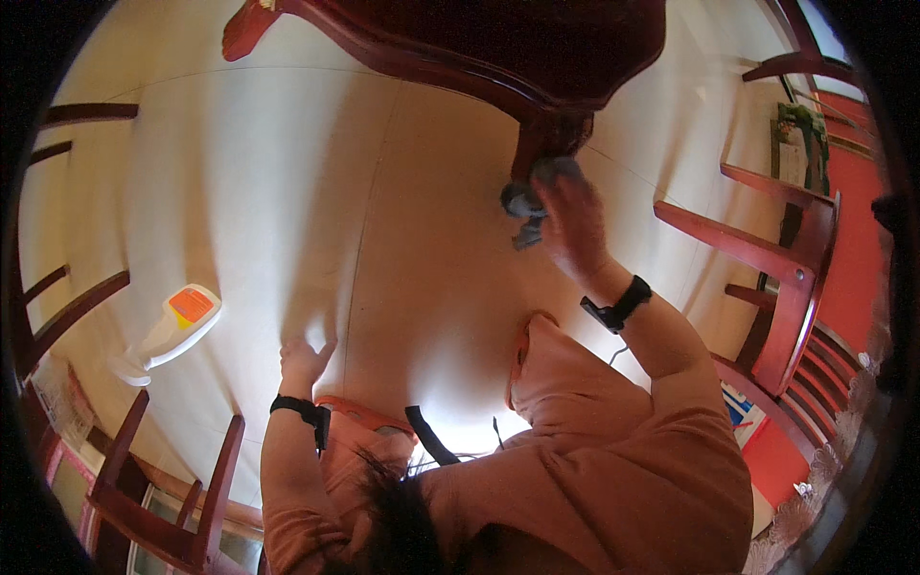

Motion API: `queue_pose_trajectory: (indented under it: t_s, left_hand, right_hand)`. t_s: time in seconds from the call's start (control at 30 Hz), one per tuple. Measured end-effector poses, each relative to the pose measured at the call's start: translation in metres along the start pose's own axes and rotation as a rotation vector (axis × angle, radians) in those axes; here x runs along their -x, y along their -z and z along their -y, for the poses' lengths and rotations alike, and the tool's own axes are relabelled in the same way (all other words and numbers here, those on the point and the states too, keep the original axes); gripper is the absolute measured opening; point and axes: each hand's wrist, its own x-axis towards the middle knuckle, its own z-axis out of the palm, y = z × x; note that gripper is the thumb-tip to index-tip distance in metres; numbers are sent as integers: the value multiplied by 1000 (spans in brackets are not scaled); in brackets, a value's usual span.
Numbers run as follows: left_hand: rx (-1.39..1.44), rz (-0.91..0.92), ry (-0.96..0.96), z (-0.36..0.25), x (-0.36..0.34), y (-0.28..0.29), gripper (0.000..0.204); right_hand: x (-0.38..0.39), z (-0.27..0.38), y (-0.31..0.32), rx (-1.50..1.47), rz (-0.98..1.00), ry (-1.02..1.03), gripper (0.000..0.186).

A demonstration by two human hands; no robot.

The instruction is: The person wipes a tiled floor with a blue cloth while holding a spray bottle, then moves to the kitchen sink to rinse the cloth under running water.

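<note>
At the one o'clock side, the person's right hand (575, 230) is closed around a bunched grey cloth (524, 200), holding it against the lower part of a carved leg (554, 137) of the dark red wooden furniture (498, 43) that fills the twelve o'clock edge; a loose fold of the cloth hangs out below the grip, and the fingers are blurred. Toward eight o'clock, the left hand (304, 362) is bare and unclenched, set down on the pale floor (278, 211), with its thumb standing away from the fingers. A black band circles each wrist. The one clear container is a white bottle (182, 326) at nine o'clock, on the floor out beyond the left hand and well apart from the cloth; it carries an orange label with a yellow patch, its narrower end points toward eight o'clock, and its opaque wall hides whatever is inside. At two o'clock, near the rim, a green printed object (802, 144) may be a box, though the view there is too cramped to tell, and its contents do not show. A reddish wooden chair (757, 249) stands at three o'clock, and wooden legs (218, 484) of another seat rise at eight o'clock, nearer the rim than the left hand.
</note>
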Motion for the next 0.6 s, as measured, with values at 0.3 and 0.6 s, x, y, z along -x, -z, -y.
queue_pose_trajectory:
  t_s: [0.3, 0.6]
  left_hand:
    - [-31, -39, -16, 6, -5, -9, 92]
    - [-22, -32, -43, 8, -6, -8, 89]
  right_hand:
    - [-30, -31, -14, 11, -189, -50, 62]
    - [28, -37, -51, -182, -25, -113, 48]
